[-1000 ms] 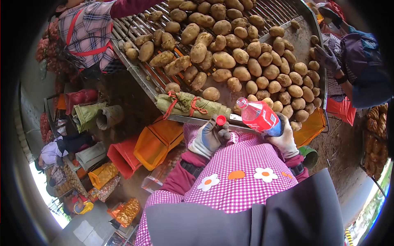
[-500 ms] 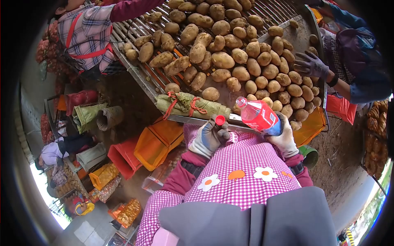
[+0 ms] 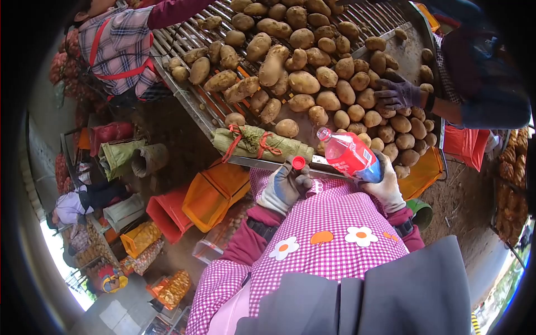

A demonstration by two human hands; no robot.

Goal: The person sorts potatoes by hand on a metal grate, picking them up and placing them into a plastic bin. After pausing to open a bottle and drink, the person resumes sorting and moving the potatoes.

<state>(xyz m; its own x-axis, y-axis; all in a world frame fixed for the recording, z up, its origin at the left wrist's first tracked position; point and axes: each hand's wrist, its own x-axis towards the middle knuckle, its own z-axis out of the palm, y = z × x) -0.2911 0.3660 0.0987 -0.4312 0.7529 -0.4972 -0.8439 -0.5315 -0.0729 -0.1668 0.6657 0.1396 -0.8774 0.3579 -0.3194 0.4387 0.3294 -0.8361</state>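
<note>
My left hand [image 3: 286, 183], in a white and grey glove, pinches a red bottle cap [image 3: 298, 162] near the front edge of the sorting table. In my right hand [image 3: 386, 181], gloved the same way, is a clear plastic bottle [image 3: 350, 155] with a red and blue label. The bottle is tilted, its uncapped mouth up and to the left. Beyond my left hand, a green wrapped bundle [image 3: 262, 144] tied with red strips lies along the table edge. Potatoes [image 3: 304, 82] cover much of the table beyond the bottle.
A co-worker's gloved hand [image 3: 397, 93] touches potatoes on the right. Another person in a plaid top [image 3: 120, 53] stands at upper left. An orange crate [image 3: 209, 195] and a red container [image 3: 170, 212] stand below the table at left. A metal rim [image 3: 195, 111] edges the table.
The co-worker's gloved hand has moved left over the potatoes. The bottle in my right hand has shifted slightly left and tilted a little more. My left hand stays nearly where it was.
</note>
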